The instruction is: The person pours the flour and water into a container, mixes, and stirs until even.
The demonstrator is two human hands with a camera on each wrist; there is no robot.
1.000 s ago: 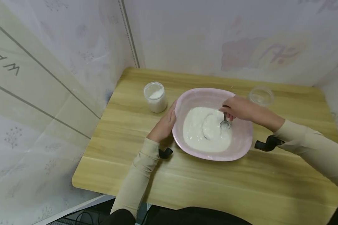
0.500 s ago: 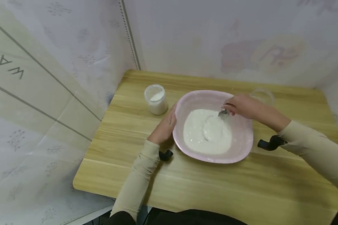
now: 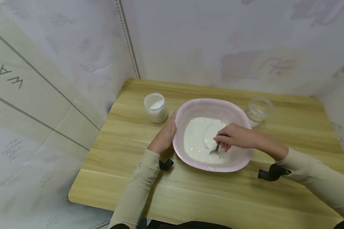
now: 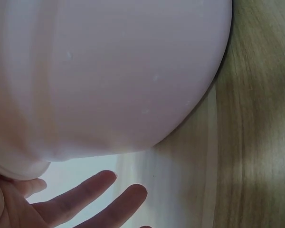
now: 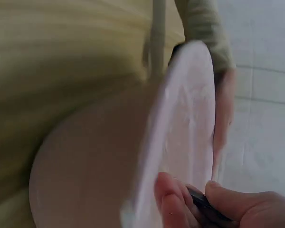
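Observation:
A pink plastic basin (image 3: 183, 156) holds a thick white mixture (image 3: 199, 140). My right hand (image 3: 236, 136) pinches a metal spoon (image 3: 215, 153) over the basin, its bowl low at the mixture. In the right wrist view, thumb and fingers hold the spoon's dark handle (image 5: 209, 208) beside the rim. My left hand (image 3: 164, 136) rests against the basin's left side, and its fingers (image 4: 126, 204) stretch out below the rim in the left wrist view. Just beyond that hand stands a clear jar of white powder (image 3: 157, 114).
A second clear container (image 3: 260, 109) stands behind the basin at the right. The wooden table (image 3: 206, 194) meets a patterned wall (image 3: 189, 47) at the back and another at the left.
My right hand has moved the spoon from the basin's far right side toward its near middle. The left hand keeps its place at the basin. The head view has tilted up slightly.

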